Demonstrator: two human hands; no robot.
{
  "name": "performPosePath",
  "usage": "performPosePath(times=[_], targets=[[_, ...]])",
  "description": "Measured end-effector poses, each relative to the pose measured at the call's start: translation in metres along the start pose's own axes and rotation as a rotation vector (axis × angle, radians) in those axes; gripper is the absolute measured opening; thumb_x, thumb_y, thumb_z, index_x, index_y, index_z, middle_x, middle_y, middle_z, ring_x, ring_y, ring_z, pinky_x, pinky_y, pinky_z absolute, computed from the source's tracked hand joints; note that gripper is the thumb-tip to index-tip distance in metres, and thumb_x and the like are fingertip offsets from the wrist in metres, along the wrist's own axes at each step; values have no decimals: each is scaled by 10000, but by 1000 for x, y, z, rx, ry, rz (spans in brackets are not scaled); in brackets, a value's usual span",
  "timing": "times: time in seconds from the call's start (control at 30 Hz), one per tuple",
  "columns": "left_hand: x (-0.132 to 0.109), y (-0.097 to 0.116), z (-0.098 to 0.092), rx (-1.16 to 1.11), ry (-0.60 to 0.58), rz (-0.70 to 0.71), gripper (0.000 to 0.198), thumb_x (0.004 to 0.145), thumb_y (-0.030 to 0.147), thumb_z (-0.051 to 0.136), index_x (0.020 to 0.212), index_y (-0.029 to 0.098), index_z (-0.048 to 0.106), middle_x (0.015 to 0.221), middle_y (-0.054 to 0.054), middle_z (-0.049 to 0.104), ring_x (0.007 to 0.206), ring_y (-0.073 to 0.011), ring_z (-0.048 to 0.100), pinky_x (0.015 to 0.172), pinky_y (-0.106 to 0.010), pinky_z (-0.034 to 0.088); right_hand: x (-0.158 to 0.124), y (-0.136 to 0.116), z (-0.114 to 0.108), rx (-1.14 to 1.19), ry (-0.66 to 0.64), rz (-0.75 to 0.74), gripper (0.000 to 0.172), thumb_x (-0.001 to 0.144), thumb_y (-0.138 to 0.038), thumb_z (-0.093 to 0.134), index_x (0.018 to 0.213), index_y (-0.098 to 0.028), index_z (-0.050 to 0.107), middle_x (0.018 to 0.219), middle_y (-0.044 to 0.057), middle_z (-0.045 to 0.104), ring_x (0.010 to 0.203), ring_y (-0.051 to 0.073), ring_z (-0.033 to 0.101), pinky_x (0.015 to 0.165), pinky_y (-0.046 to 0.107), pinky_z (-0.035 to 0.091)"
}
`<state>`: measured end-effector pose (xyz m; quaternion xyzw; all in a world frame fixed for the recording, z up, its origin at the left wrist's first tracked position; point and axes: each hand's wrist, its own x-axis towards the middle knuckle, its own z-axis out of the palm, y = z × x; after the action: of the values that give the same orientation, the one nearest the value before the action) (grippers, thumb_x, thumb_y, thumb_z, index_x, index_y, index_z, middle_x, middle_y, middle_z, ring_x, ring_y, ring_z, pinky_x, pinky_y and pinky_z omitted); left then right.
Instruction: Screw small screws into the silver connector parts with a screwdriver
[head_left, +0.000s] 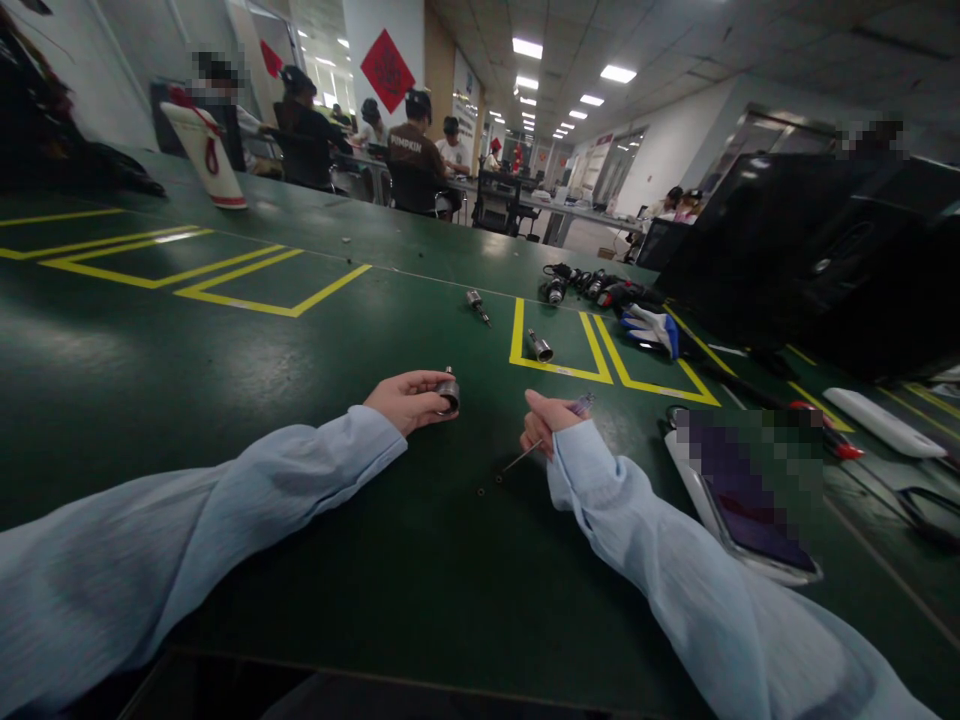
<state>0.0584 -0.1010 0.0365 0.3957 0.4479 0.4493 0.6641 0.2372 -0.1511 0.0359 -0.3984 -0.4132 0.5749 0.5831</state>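
My left hand (412, 400) is closed around a metal cylinder (448, 393) with a hollow end and a thin stem on top. In my right hand (546, 420) is a screwdriver (520, 459) with a clear purplish handle, mostly hidden by the fingers. Its thin shaft slants down to the left, the tip at a tiny ring-shaped piece (499, 479) on the green table; whether they touch I cannot tell. Close by lies a second tiny ring (481, 491). Beyond my hands rest a metal shaft part (477, 305) and a metal socket-like part (539, 346).
Yellow tape (561, 371) outlines areas on the green table (315, 590). At right are a phone (757, 500), a white slim object (885, 422), a blue-white glove (651, 330) and dark metal parts with cables (592, 284). A tall white cup (206, 155) stands far left. People sit beyond.
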Motion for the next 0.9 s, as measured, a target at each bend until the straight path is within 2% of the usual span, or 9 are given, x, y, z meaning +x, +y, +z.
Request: performPosePath(times=[0.1, 0.2, 0.37, 0.5, 0.6, 0.77, 0.9], targets=[[-1, 3, 3, -13, 35, -39, 288, 547, -103, 571, 762, 82, 620, 698, -40, 630, 655, -162, 640, 645, -300, 577, 0, 0, -1, 10, -21, 26, 546, 575, -425, 721, 276, -195, 326, 232, -82, 309, 223, 42, 281, 317, 218, 294], [-2, 2, 3, -4, 36, -40, 232, 573, -85, 573, 730, 77, 623, 660, -40, 633, 632, -158, 630, 652, -323, 581, 0, 2, -2, -7, -34, 31, 558, 581, -438, 720, 281, -189, 320, 233, -83, 317, 225, 37, 287, 314, 211, 288], [0, 1, 1, 9, 11, -39, 206, 574, -59, 609, 725, 76, 644, 672, -51, 633, 644, -162, 624, 682, -360, 577, 2, 9, -3, -94, 16, 35, 528, 597, -441, 705, 304, -186, 348, 255, -83, 317, 240, 30, 282, 311, 213, 269], [-1, 3, 2, 13, 18, -48, 200, 583, -60, 584, 719, 73, 650, 687, -59, 636, 646, -167, 621, 617, -326, 581, 3, 13, -5, -122, 32, 43, 522, 612, -437, 691, 302, -193, 348, 252, -77, 317, 239, 41, 288, 311, 225, 277], [-4, 5, 4, -5, 27, -45, 218, 586, -70, 556, 725, 72, 648, 709, -68, 647, 654, -173, 625, 565, -297, 574, 5, 16, -7, -61, 4, 37, 531, 632, -436, 672, 280, -192, 358, 240, -70, 312, 236, 44, 286, 323, 231, 293], [-7, 8, 5, -40, 26, -76, 253, 600, -68, 522, 776, 78, 631, 710, -79, 655, 649, -194, 646, 576, -306, 566, 8, 20, -11, 122, -89, 28, 520, 668, -447, 625, 280, -185, 400, 244, -64, 321, 250, 48, 286, 387, 249, 345], [-4, 8, 2, -97, -9, -114, 279, 615, -58, 471, 818, 55, 625, 769, -124, 658, 714, -222, 660, 649, -327, 566, 6, 17, -11, 128, -117, -87, 451, 717, -424, 581, 349, -184, 477, 295, -50, 386, 315, 75, 362, 464, 272, 383]])
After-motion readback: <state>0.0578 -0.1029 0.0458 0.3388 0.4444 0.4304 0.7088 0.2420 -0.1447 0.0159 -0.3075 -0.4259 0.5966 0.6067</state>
